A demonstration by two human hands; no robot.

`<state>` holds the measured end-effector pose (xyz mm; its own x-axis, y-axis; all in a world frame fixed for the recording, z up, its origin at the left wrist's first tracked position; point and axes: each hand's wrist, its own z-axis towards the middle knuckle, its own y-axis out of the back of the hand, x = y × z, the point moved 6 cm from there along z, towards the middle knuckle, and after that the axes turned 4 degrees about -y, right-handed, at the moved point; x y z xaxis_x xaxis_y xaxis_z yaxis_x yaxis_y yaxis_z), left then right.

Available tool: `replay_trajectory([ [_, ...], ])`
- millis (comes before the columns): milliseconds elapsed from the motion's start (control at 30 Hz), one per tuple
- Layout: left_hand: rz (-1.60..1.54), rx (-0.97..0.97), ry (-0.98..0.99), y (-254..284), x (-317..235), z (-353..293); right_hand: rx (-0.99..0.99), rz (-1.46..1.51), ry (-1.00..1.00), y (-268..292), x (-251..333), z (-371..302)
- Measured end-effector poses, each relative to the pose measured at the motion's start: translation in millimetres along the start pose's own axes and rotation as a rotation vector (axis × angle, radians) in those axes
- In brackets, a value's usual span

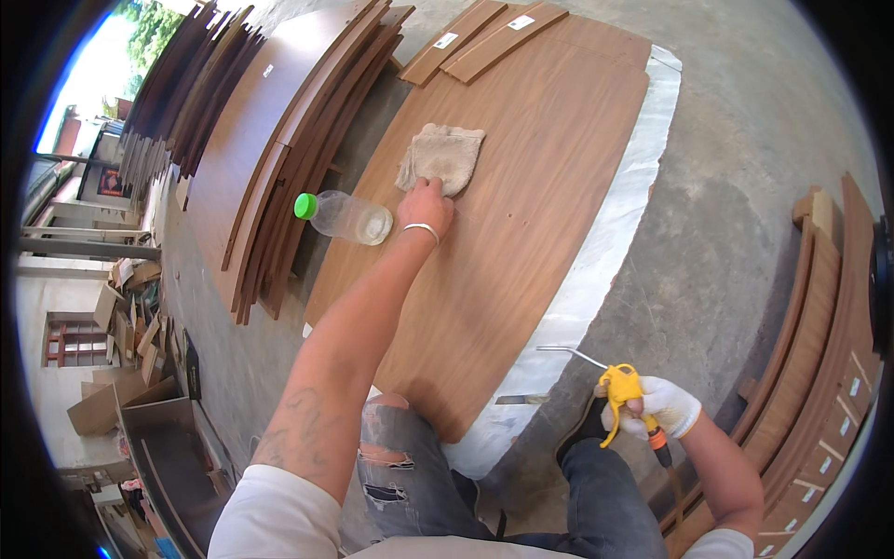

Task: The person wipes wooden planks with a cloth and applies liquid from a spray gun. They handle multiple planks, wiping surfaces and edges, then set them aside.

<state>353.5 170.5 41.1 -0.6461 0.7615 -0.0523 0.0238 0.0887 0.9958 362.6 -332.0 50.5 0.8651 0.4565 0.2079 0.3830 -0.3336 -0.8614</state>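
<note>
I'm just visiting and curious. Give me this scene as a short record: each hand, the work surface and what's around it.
Left hand: bare, touching the beige cloth
Right hand: gloved, holding the yellow blow gun
Work surface: brown wood-grain panel, white sheet showing along its right side
Bottle: clear, green cap, left of the left hand
Far left: stacked panels

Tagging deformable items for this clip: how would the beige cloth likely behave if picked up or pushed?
The beige cloth would probably droop, given its soft, uneven edges. Its folds may fall open if one layer is pinched. Lying flat on the board, it likely won't roll.
</note>
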Motion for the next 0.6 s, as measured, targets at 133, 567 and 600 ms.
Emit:
replay_trajectory([
  [133, -0.025, -0.011, -0.087, 3, -12, -12, -0.152, -0.105, -0.183, -8, -33, 23],
  [567, -0.019, -0.286, -0.246, -25, -11, -56, -0.824, -0.399, 0.353, -24, 82, -7],
  [600, -0.029, -0.286, -0.261, -23, -11, -57, -0.859, -0.407, 0.399, -26, 95, -14],
])
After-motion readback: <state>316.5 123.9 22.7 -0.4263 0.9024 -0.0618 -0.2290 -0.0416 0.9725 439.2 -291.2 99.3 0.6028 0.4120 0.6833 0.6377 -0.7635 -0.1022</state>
